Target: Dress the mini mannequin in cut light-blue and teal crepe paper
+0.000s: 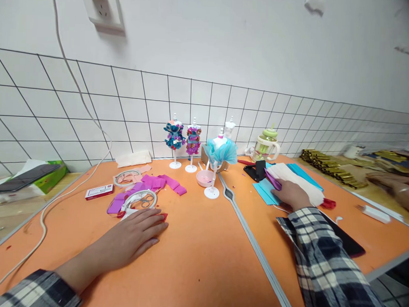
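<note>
My left hand (136, 231) lies flat on the orange tabletop, fingers stretched out, over a small red piece (164, 217). Just beyond it are a white ring-shaped roll (127, 200), scissors (148, 201) and a folded purple-pink paper strip (153, 182). At the right, my right hand (293, 195) has its fingers closed on a purple paper piece (273, 179), at a pile of blue paper (266, 191) and white paper (299, 178); its fingertips are partly hidden. Between the hands stands a small white dress form (220, 140) wearing ruffled light-blue material (221, 153).
Two decorated dress forms (174, 137) (193, 142) and a bare one (229, 126) stand near the wall. A pink bowl (204, 178), green-lidded jug (267, 144), black phone (344, 236) and red-white box (99, 192) are around. A cable (44, 219) runs left. Another person's hand (396, 189) shows far right.
</note>
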Tool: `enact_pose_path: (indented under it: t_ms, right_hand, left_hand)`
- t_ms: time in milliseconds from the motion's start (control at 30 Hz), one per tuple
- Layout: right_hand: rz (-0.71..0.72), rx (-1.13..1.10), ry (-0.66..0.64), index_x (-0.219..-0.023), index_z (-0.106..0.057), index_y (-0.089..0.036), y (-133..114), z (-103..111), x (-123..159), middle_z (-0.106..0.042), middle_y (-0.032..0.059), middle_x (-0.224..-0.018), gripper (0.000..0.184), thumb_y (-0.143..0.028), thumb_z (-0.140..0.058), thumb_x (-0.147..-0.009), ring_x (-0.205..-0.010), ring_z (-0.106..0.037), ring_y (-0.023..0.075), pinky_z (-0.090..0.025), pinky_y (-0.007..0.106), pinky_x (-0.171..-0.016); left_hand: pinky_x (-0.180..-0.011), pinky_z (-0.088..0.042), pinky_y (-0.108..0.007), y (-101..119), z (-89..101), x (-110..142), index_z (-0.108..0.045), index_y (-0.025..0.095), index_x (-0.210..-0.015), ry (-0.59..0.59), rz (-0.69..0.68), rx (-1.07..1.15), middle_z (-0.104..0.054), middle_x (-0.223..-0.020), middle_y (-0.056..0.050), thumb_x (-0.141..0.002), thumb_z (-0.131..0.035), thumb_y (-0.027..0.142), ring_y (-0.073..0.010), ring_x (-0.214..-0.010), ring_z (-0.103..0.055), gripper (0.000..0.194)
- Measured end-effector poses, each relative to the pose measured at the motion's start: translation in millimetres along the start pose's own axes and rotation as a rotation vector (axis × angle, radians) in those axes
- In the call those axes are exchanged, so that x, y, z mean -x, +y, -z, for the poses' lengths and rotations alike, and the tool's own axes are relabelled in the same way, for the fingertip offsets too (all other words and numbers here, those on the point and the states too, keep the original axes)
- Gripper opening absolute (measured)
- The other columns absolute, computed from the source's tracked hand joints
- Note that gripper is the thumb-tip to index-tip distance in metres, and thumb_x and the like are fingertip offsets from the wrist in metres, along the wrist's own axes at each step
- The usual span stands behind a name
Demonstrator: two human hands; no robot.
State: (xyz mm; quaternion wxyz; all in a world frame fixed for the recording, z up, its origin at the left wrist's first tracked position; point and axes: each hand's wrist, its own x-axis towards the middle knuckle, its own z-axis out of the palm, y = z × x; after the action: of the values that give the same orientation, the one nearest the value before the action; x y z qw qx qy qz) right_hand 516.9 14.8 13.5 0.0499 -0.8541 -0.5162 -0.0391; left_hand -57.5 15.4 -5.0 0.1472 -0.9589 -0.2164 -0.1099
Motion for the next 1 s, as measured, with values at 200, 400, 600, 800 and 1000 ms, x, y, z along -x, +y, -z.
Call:
enact_pose_path:
  t_ms: [200, 400, 600, 800, 1000]
  right_hand:
    - [-0.055, -0.015, 0.122, -0.131, -0.065, -0.022, -1.7, 4.3, 2.2, -0.066, 0.0161, -0.123, 0.043, -0.020, -0.042, -0.096, -0.104, -0.067, 0.0289, -0.046, 0.034, -0.074]
    - [-0.116, -0.036, 0.176, -0.131, -0.063, -0.015, -2.3, 7.3, 2.2, -0.066, 0.0181, -0.120, 0.043, -0.019, -0.039, -0.095, -0.098, -0.067, 0.0292, -0.045, 0.034, -0.072]
    - [-0.084, -0.055, 0.039, -0.112, -0.076, -0.022, -0.5, 0.0, 0.1, -0.072, 0.0154, -0.109, 0.035, -0.028, -0.049, -0.091, -0.098, -0.068, 0.0329, -0.049, 0.039, -0.077]
    - [-0.116, -0.039, 0.004, -0.124, -0.070, -0.016, 4.4, -9.5, -0.5, -0.070, 0.0202, -0.118, 0.046, -0.043, -0.051, -0.092, -0.107, -0.064, 0.0392, -0.051, 0.047, -0.085]
    - [-0.157, -0.048, 0.016, -0.116, -0.074, -0.018, 3.2, -7.8, 3.5, -0.071, 0.0214, -0.118, 0.039, -0.038, -0.051, -0.091, -0.110, -0.064, 0.0415, -0.049, 0.052, -0.088]
  left_hand:
    - [-0.112, -0.046, -0.041, 1.7, 1.8, -2.0, -0.063, 0.031, -0.138, 0.020, 0.016, 0.038, -0.067, -0.142, -0.003, -0.102, -0.055, 0.037, -0.0254, -0.132, -0.059, 0.038]
    - [-0.110, -0.048, -0.041, 1.8, 2.5, -3.9, -0.063, 0.030, -0.138, 0.001, 0.023, 0.048, -0.068, -0.141, -0.004, -0.102, -0.054, 0.037, -0.0256, -0.129, -0.062, 0.038]
    - [-0.111, -0.047, -0.038, 1.7, 3.1, -3.8, -0.064, 0.032, -0.137, 0.008, 0.035, 0.093, -0.069, -0.138, -0.003, -0.102, -0.054, 0.037, -0.0238, -0.128, -0.062, 0.037]
    - [-0.111, -0.047, -0.038, 4.0, 5.2, -6.0, -0.066, 0.032, -0.135, 0.004, 0.046, 0.096, -0.070, -0.138, -0.003, -0.102, -0.054, 0.039, -0.0236, -0.127, -0.063, 0.036]
    - [-0.113, -0.045, -0.037, 3.7, 5.2, -5.4, -0.065, 0.033, -0.136, 0.012, 0.051, 0.123, -0.070, -0.137, -0.002, -0.102, -0.055, 0.038, -0.0225, -0.127, -0.063, 0.036]
